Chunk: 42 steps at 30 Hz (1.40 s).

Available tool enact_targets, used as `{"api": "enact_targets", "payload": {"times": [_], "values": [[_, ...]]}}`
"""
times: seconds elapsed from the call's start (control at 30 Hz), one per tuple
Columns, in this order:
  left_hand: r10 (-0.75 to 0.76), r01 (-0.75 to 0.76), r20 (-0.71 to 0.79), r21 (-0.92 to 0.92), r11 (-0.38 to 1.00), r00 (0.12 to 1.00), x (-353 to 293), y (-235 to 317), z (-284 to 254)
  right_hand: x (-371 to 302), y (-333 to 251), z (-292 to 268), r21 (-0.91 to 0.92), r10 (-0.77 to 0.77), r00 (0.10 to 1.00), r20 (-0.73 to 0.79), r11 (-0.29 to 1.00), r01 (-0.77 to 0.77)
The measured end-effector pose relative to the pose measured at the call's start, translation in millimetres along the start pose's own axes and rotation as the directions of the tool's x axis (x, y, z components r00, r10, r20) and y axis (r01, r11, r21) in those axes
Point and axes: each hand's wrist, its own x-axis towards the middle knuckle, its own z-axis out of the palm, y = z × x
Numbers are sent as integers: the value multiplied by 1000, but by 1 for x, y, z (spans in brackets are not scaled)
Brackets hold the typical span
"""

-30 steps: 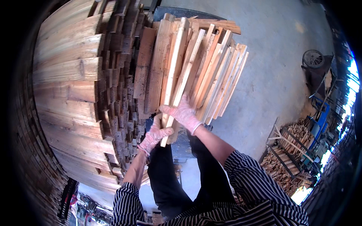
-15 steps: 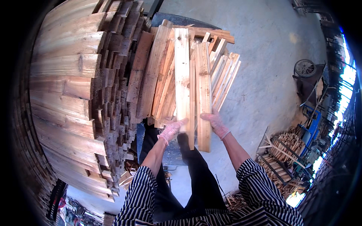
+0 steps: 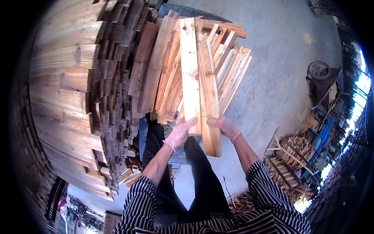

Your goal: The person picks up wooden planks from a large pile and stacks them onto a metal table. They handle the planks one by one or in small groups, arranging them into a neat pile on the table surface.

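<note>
Both my hands are in pale pinkish work gloves. My left hand (image 3: 180, 132) closes round the near end of a light wooden plank (image 3: 189, 66), thumb on top. My right hand (image 3: 226, 127) grips the outer edge of a second wooden plank (image 3: 209, 93), whose near end reaches further toward me. The two planks touch near my hands, the second leaning slightly across beside the first. Beneath and beyond them lies a loose pile of wooden boards and strips (image 3: 168, 74); the undersides of the held planks are hidden.
A tall stack of rough boards (image 3: 78, 89) rises close on my left. Concrete floor (image 3: 280, 62) spreads to the right. Further right are a spoked wheel (image 3: 319, 70), a rack of cut wood pieces (image 3: 294, 152) and a blue metal frame (image 3: 321, 132). Wood scraps (image 3: 130, 177) lie low at left.
My right hand has drawn its plank in against the left one, its far end tilting leftward. The narrow strip that showed between them is now covered. The view has shifted slightly.
</note>
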Motion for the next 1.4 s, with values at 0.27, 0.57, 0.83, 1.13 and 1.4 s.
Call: {"api": "enact_targets", "payload": {"times": [0.27,0.57,0.83,1.13,1.4], "values": [[397,54,-221,918,392,891,-101,36,67,-41,-76,77,220,49,996,-73,975,-32],[375,-202,19,866,457,927,-159,17,40,-18,-77,108,200,0,999,35,980,-7],[333,-276,-249,237,931,909,-179,97,93,-163,-133,172,-349,-102,986,135,926,144],[652,-689,-385,54,723,653,-266,125,71,-168,-206,281,-218,-198,927,320,936,275],[763,-636,-468,433,638,446,-417,176,-56,-60,-356,283,-808,-163,799,579,16,589]]}}
